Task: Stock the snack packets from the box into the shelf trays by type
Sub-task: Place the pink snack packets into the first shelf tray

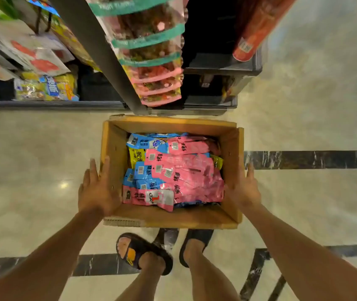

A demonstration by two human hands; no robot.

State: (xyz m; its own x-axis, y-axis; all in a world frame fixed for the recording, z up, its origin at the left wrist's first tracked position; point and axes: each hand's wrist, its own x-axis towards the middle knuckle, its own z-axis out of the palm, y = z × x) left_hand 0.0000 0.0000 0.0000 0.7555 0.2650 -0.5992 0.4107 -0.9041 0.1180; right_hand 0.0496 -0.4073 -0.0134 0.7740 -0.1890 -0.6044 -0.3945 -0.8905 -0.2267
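While hands (pixel 98 190) (pixel 244 189) flank it, the box (pixel 232 148) holds pink and blue packets (pixel 184 170).

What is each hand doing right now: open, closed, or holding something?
Left hand: open, straight fingers against the left wall of the cardboard box.
Right hand: open, straight fingers at its right wall.

The cardboard box (pixel 232 148) is matt brown corrugated board, its fluted core showing raw along the near flap edge. The snack packets (pixel 184 170) inside are glossy plastic film, crinkled and catching the light. The floor (pixel 32 148) looks like polished pale stone, smooth and reflective, crossed by dark veined strips (pixel 303 159); the shelf post (pixel 99 55) appears to be smooth matt grey metal, the hanging bags (pixel 149 46) beside it clear shiny plastic, and the sandals (pixel 148 246) dull dark rubber or foam.
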